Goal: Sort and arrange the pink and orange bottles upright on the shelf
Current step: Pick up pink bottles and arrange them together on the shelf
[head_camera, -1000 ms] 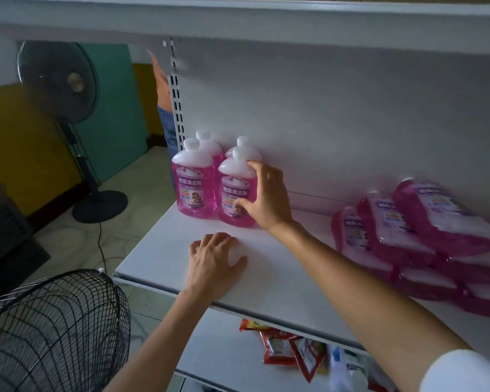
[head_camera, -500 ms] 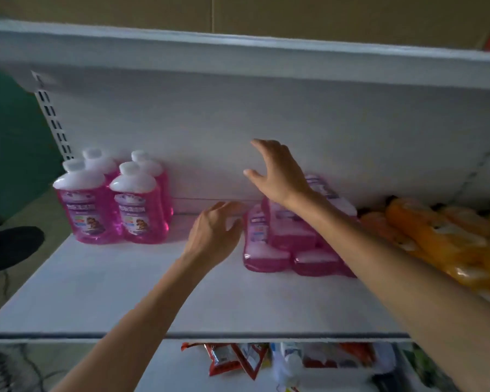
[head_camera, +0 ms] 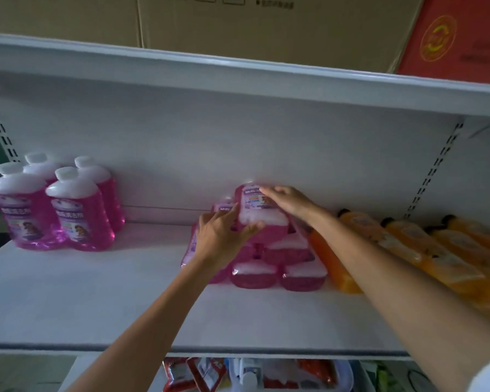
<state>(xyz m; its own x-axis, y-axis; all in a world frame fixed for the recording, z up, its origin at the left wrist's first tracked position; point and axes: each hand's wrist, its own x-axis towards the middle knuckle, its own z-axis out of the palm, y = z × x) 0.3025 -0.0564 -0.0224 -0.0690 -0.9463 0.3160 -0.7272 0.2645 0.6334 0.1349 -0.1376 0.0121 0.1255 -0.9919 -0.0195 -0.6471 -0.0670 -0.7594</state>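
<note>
Gripping the top pink bottle [head_camera: 262, 219] with the left hand [head_camera: 221, 241]: fingers [head_camera: 229, 213] are spreading apart along its left side, thumb [head_camera: 253, 228] is hooking across the near white end, so the bottle is sitting clamped between them

Right hand [head_camera: 290, 200] is resting on the far label end of the same bottle, its fingers [head_camera: 269, 191] lying nearly straight and close together on the plastic. Its thumb is hiding behind the hand, can't tell if it's wrapping under

Top pink bottle is lying on its side, white end facing near, on top of the pink pile [head_camera: 289, 250] mid-shelf, close to the back panel. Rest of the pile is lying flat too

Four upright pink bottles [head_camera: 77, 219] are standing in a tight cluster at the far left of the shelf [head_camera: 96, 301], well apart from the pile

Orange bottles [head_camera: 425, 250] are lying on their sides just right of the pile, the nearest one touching it, the right forearm crossing over them
</note>
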